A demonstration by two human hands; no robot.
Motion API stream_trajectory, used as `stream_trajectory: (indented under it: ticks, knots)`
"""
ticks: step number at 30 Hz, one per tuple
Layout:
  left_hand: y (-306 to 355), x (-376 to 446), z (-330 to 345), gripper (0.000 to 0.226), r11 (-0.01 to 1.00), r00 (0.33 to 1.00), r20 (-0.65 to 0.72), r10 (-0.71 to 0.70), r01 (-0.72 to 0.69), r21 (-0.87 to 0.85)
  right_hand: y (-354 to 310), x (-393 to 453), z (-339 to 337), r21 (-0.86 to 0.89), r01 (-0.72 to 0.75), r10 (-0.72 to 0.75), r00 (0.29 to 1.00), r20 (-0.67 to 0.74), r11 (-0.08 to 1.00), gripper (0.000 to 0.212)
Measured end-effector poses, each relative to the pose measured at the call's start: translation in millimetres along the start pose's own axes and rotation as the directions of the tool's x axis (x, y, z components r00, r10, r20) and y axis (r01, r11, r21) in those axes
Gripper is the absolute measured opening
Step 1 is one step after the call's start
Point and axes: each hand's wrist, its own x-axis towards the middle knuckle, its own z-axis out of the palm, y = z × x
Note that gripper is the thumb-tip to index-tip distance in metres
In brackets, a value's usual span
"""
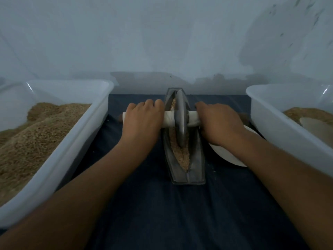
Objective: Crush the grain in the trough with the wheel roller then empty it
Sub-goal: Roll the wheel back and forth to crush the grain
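Observation:
A dark metal boat-shaped trough (195,170) lies lengthwise on the dark cloth in the middle. Brown grain (183,158) fills its groove. A grey wheel roller (180,116) stands upright in the groove, toward the far half, on a white-wrapped axle handle (169,120). My left hand (142,121) grips the handle's left side, fingers curled over it. My right hand (219,121) grips the right side. Both handle ends are mostly hidden under my hands.
A large white plastic tub (86,134) heaped with brown grain stands at the left. Another white tub (281,130) at the right holds grain and a pale scoop-like piece (317,129). A white plate (227,156) lies under my right wrist. A pale wall rises just behind.

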Motion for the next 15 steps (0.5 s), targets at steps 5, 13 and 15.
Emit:
stream_trajectory:
  ticks: [5, 13, 15]
  knots:
    - [-6.6, 41.5, 20.0, 0.021, 1.000, 1.000, -0.002, 0.017, -0.017, 0.022, 13.7, 49.8, 11.6, 0.021, -0.013, 0.010, 0.994, 0.105, 1.000, 0.041]
    - [-11.8, 64.2, 36.7, 0.018, 1.000, 1.000, -0.003, -0.012, 0.012, -0.002, 18.7, 89.1, 9.9, -0.009, 0.004, -0.001, 0.969, 0.248, 1.000, 0.048]
    - [-12.1, 59.2, 36.4, 0.021, 1.000, 1.000, -0.002, -0.017, 0.017, -0.010, 16.9, 85.0, 9.4, -0.025, 0.007, -0.001, 0.976, 0.217, 1.000, 0.046]
